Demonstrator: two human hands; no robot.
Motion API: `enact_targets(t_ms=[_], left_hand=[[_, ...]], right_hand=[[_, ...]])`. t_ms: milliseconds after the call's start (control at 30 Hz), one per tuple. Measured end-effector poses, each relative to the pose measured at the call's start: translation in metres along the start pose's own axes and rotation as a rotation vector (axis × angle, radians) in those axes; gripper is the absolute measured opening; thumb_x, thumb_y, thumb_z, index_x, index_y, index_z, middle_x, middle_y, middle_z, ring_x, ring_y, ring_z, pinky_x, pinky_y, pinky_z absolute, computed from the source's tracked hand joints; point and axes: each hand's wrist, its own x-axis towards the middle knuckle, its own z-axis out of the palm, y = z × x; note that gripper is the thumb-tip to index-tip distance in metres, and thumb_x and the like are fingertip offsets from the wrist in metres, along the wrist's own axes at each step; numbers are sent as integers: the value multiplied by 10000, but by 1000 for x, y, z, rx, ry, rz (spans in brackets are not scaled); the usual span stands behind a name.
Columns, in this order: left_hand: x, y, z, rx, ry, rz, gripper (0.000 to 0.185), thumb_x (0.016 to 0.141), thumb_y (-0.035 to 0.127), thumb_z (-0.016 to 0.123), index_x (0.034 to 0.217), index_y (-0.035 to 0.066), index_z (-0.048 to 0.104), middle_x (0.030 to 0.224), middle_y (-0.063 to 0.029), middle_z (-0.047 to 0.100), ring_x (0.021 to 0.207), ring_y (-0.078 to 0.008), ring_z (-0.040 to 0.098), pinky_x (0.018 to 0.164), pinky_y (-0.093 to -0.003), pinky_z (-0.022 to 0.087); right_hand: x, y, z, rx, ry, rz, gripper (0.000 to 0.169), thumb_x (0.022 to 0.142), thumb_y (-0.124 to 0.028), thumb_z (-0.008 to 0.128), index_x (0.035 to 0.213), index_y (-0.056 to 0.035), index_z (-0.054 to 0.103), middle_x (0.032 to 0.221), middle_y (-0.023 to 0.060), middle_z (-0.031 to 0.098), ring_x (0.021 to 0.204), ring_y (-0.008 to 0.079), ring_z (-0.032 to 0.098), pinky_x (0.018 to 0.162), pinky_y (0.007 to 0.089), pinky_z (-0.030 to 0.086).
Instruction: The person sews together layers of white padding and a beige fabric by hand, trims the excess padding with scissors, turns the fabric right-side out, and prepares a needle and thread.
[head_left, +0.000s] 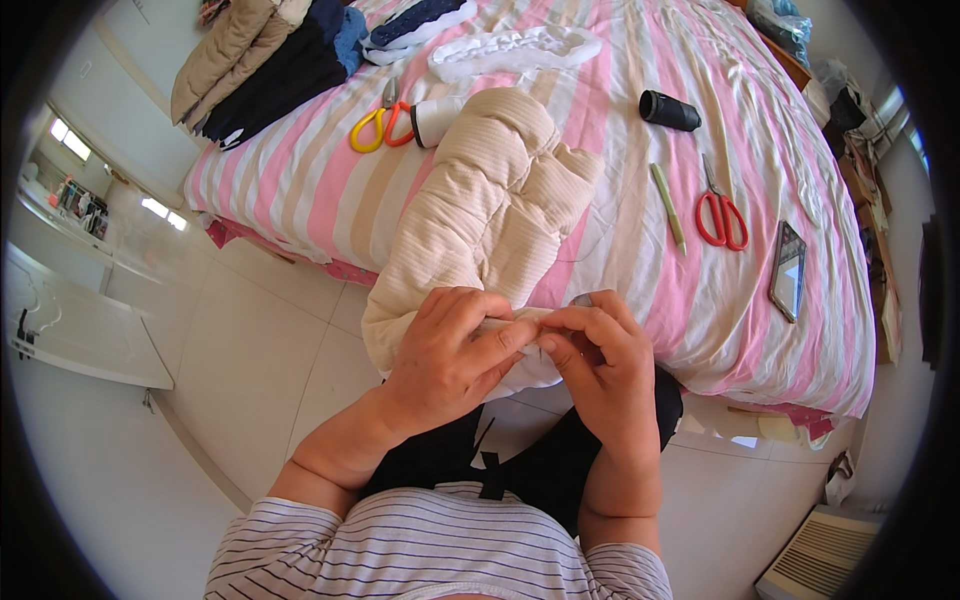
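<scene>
A cream, ribbed, padded fabric piece (480, 202) lies over the bed's near edge and hangs toward my lap. My left hand (457, 352) grips its near edge, thumb and fingers pinching a fold where white lining (536, 375) shows below. My right hand (604, 352) meets it at the same fold, its thumb and forefinger pinched together on the fabric edge. A grey metal thimble or ring (583, 300) sits on one right finger. Whether a needle is between the right fingertips is too small to tell. A dark thread (577, 261) trails over the sheet beside the padded fabric.
On the striped bedsheet (345, 187) lie yellow-and-orange scissors (384, 124), a white thread spool (437, 120), a black spool (670, 111), a green pen-like tool (669, 210), red-handled scissors (721, 214) and a phone (788, 271). Folded garments (277, 67) and white-trimmed pieces (514, 51) are farther back.
</scene>
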Motion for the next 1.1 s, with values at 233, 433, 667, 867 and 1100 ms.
enact_targets(t_ms=[233, 433, 667, 867, 1100], left_hand=[[1, 2, 2, -11, -7, 4, 291, 701, 76, 788, 974, 83, 686, 938, -41, 582, 843, -227, 583, 758, -353, 462], [1, 2, 6, -48, -8, -13, 362, 625, 43, 811, 966, 73, 692, 931, -61, 595, 841, -251, 587, 756, -368, 466], [-8, 1, 1, -104, -48, -31, 365, 642, 43, 794, 988, 91, 688, 942, -41, 588, 852, -243, 578, 756, -360, 456], [-12, -7, -9, -269, -69, -177, 312, 776, 71, 776, 1065, 24, 670, 995, -114, 578, 913, -246, 579, 769, -322, 488], [4, -4, -28, -317, -144, -231, 334, 792, 167, 792, 1083, 50, 678, 1056, -97, 588, 993, -267, 558, 848, -343, 469]], right_hand=[[1, -2, -3, 69, -47, 64, 143, 829, 22, 714, 958, -22, 671, 838, 59, 543, 655, 148, 523, 600, 259, 441], [1, 4, 0, 150, -52, 87, 86, 875, 26, 666, 928, -2, 604, 825, 41, 532, 650, 110, 487, 599, 241, 420], [13, 9, 0, 578, 142, 206, 84, 1005, -106, 569, 965, -35, 549, 832, -67, 506, 743, 18, 422, 639, 177, 356], [13, 14, -5, 692, 39, 211, 69, 995, -101, 587, 992, -38, 561, 856, -61, 533, 775, 15, 450, 685, 171, 375], [28, 5, 5, 728, -7, 89, 60, 965, -79, 629, 977, -35, 590, 868, -48, 554, 791, 27, 489, 690, 192, 411]])
